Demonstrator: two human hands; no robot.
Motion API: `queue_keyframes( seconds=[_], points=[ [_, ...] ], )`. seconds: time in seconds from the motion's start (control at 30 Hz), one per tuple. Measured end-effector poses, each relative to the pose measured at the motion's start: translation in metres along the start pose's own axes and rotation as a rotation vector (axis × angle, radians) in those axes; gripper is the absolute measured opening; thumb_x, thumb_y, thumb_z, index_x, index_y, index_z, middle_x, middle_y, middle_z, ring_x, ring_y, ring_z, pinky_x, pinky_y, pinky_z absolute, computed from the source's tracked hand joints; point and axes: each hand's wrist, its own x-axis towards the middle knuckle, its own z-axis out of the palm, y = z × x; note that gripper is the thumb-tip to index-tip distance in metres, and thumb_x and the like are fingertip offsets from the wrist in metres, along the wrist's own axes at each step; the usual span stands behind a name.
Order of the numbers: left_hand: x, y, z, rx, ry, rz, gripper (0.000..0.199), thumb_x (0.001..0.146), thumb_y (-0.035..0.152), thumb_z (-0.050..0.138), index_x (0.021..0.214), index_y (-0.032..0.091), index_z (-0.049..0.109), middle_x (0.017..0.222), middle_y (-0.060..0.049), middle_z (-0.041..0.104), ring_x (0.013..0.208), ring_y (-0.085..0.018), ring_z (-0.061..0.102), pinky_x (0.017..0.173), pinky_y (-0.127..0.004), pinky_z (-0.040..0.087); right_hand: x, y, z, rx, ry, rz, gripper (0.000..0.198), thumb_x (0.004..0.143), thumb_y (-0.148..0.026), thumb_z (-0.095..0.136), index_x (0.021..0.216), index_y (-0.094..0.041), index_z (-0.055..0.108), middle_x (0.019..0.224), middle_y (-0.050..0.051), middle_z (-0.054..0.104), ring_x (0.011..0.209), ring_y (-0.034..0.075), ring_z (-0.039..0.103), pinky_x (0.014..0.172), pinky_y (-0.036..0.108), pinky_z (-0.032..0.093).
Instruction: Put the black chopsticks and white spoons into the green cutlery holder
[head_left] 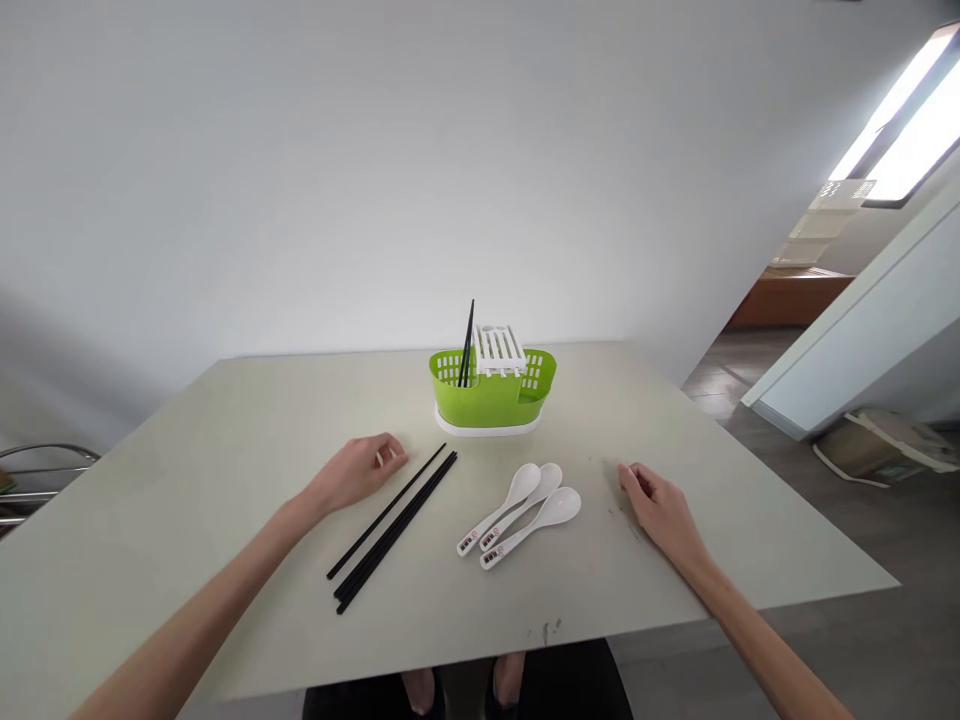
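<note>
On the table (225, 440), both hands rest palm down with nothing in them. The left hand (358, 472) lies with fingers loosely curled, just left of the far ends of the black chopsticks (391, 530); whether it touches them cannot be told. The chopsticks lie flat in a bundle, running diagonally from near left to far right. The right hand (660, 508) lies with fingers together, near the right of three white spoons (517, 515) but apart from them. The spoons lie side by side, bowls far right, handles near left. At the far centre stands a green caddy (493, 390) on a white base, holding upright black chopsticks (466, 345) in its left compartment and a white rack (500, 350) at its middle.
</note>
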Motion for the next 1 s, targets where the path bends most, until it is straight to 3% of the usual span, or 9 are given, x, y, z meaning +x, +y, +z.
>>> queue_keyframes(
  seconds=[0.23,1.0],
  points=[
    [-0.04,0.002,0.02,-0.039,-0.099,-0.024,0.041,0.095,0.065,0.052,0.096,0.025,0.062,0.089,-0.004,0.071,0.077,-0.022,0.064,0.068,-0.033,0.047,-0.001,0.002,-0.001,-0.013,0.013,-0.011,0.054,0.099,-0.07,0.043,0.071,-0.024,0.049,0.061,-0.004,0.041,0.06,0.016,0.041,0.06,0.029,0.031],
    [-0.045,-0.009,0.032,-0.029,-0.025,0.02,0.04,0.094,0.064,0.055,0.093,0.024,0.059,0.083,-0.001,0.064,0.071,-0.019,0.056,0.064,-0.031,0.042,-0.007,-0.002,-0.007,0.002,-0.008,0.057,0.052,0.101,-0.068,0.044,0.073,-0.025,0.051,0.057,-0.005,0.043,0.057,0.017,0.044,0.061,0.029,0.034]
  ],
)
